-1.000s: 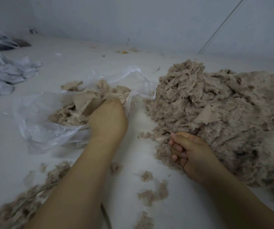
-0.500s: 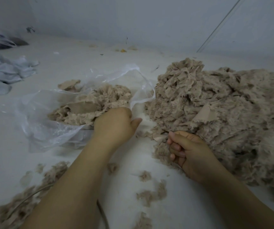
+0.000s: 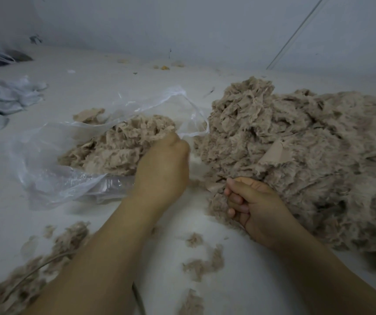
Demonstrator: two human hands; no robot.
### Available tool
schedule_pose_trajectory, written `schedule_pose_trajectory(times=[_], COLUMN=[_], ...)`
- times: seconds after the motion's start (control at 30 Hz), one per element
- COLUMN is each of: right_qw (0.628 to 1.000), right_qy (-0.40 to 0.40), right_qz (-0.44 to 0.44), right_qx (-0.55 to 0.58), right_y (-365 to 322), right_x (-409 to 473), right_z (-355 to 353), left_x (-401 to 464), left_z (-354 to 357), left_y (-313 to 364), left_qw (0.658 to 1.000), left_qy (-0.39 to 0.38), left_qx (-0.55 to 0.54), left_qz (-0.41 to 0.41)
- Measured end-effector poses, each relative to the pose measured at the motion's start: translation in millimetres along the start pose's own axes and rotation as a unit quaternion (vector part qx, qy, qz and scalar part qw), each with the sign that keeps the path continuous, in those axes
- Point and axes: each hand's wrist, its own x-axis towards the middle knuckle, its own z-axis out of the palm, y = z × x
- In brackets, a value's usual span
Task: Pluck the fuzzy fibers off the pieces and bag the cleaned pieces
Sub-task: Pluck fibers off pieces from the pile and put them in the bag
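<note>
At centre frame I see my two hands on the pale bench (image 3: 239, 289). My left hand (image 3: 163, 165) lies knuckles-up at the mouth of the one clear crinkled plastic bag (image 3: 46, 169), against the tan fuzzy pieces inside the bag (image 3: 119, 144); its fingers are hidden, so I cannot tell whether it grasps anything. My right hand (image 3: 254, 206) is clenched, fingers curled into the near edge of the one large heap of tan fuzzy fabric pieces (image 3: 307, 155) filling the right of the frame. One drift of plucked tan fibre (image 3: 23, 280) lies lower left, and I count about four small fibre tufts (image 3: 203, 264) between my forearms. One bundle of pale grey cloth (image 3: 3, 98) sits upper left.
</note>
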Motion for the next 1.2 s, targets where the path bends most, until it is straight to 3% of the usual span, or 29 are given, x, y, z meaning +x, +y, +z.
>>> schedule_pose_trajectory(times=[0.1,0.2,0.37,0.53,0.6,0.77,0.87,1.03,1.2], right_qw=[1.000,1.000,1.000,1.000,1.000,0.999,0.999,0.999,0.999], right_qy=[0.003,0.007,0.005,0.015,0.019,0.025,0.029,0.026,0.024], right_qz=[0.001,0.003,0.005,0.010,0.011,0.014,0.015,0.015,0.015], right_qx=[0.005,0.000,0.001,-0.002,-0.009,-0.021,-0.029,-0.027,-0.019], right_y=[1,2,-1,-1,-1,-2,-2,0,1], right_x=[1,1,0,0,0,0,0,1,3], right_z=[-1,-1,1,1,2,3,3,1,0], left_x=[-8,-12,-10,-12,-15,-18,-16,-16,-16], left_z=[16,30,35,25,25,29,28,30,24], left_y=[13,17,19,17,19,19,22,22,22], left_qw=[0.984,0.974,0.977,0.985,0.984,0.979,0.977,0.986,0.980], left_qy=[-0.150,-0.201,-0.183,-0.039,-0.041,-0.163,-0.191,-0.135,-0.058], left_qx=[-0.071,-0.045,-0.046,-0.157,-0.165,-0.110,-0.078,-0.094,-0.183], left_qz=[0.059,0.091,0.104,0.061,0.059,0.048,0.055,0.035,0.041])
